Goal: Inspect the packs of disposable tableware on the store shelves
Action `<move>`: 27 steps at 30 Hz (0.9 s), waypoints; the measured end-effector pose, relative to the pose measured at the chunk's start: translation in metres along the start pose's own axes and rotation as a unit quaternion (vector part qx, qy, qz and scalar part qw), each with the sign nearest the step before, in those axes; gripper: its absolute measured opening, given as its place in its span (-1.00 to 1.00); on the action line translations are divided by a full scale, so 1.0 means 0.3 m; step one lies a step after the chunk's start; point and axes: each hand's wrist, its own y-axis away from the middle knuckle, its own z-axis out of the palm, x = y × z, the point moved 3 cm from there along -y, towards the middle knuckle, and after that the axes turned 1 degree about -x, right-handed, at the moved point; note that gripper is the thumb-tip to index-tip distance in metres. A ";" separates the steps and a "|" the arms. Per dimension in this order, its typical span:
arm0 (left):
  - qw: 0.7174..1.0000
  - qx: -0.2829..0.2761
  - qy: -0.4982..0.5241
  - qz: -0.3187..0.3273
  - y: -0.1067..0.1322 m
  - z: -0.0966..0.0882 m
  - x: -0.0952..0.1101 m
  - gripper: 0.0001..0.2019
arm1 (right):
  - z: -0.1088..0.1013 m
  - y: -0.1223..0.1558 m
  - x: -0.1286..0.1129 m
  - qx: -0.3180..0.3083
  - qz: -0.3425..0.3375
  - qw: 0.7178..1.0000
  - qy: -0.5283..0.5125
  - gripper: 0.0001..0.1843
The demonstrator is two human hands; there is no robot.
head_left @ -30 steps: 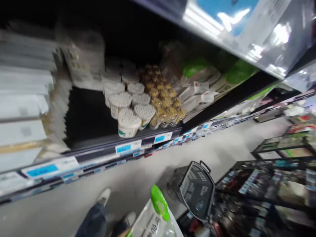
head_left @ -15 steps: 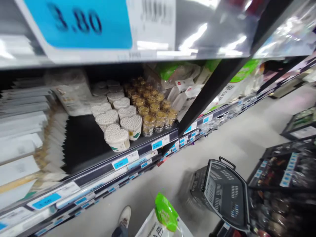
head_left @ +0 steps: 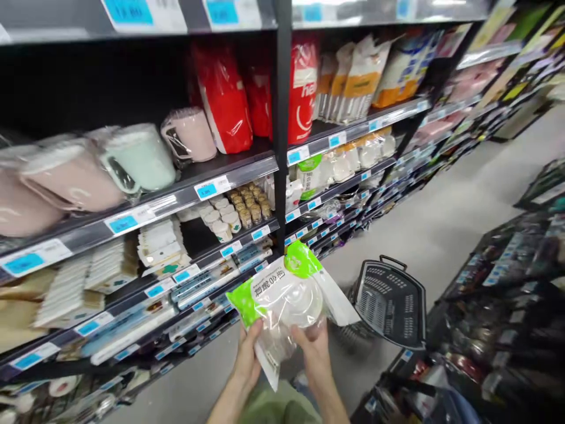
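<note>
Two clear bags with green ends, as far as we can count, overlap before us: a front bag (head_left: 279, 321) and a rear bag (head_left: 339, 301) leaning out to its right. Left hand (head_left: 248, 353) grasps the front bag's lower left side; right hand (head_left: 316, 347) grasps its lower right, thumb over the plastic. We judge the low, two-sided hold keeps the printed front turned up for reading. Bag contents: something round and pale, not identified. The black basket (head_left: 391, 300) stands on the floor (head_left: 445, 218) just right of the bags, presumably so both hands stay free. Left: shelves with a mint mug (head_left: 140, 156), white tubs (head_left: 220, 227) and gold-lidded jars (head_left: 253, 212), the latter two in rows, we suppose for easy picking. A similar green-and-white pack (head_left: 310, 176) sits beyond the upright.
</note>
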 end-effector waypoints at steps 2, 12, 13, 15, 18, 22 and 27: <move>0.999 -0.002 0.004 0.032 0.024 0.047 0.022 -0.31 | -0.024 0.014 -0.052 -0.032 0.003 0.999 -0.001 0.03; 0.994 -0.023 -0.010 0.109 0.147 0.054 0.218 -0.54 | -0.135 0.074 -0.131 -0.249 0.043 0.967 0.014 -0.44; 0.993 -0.018 -0.018 0.116 0.153 0.050 0.231 -0.52 | -0.133 0.083 -0.131 -0.269 0.036 0.962 0.005 -0.39; 0.992 -0.010 -0.042 0.115 0.165 0.043 0.216 -0.48 | -0.122 0.104 -0.121 -0.306 0.021 0.952 -0.011 -0.21; 0.991 0.009 -0.104 0.089 0.193 0.011 0.088 -0.44 | -0.104 0.125 -0.105 -0.270 0.012 0.961 -0.056 0.06; 0.981 -0.084 -0.172 -0.020 0.269 -0.073 -0.116 -0.15 | -0.156 0.109 -0.136 -0.069 0.037 0.995 -0.069 0.01; 0.976 -0.176 -0.112 -0.064 0.324 -0.150 -0.082 -0.08 | -0.268 0.059 -0.226 -0.115 0.054 0.991 0.037 -0.18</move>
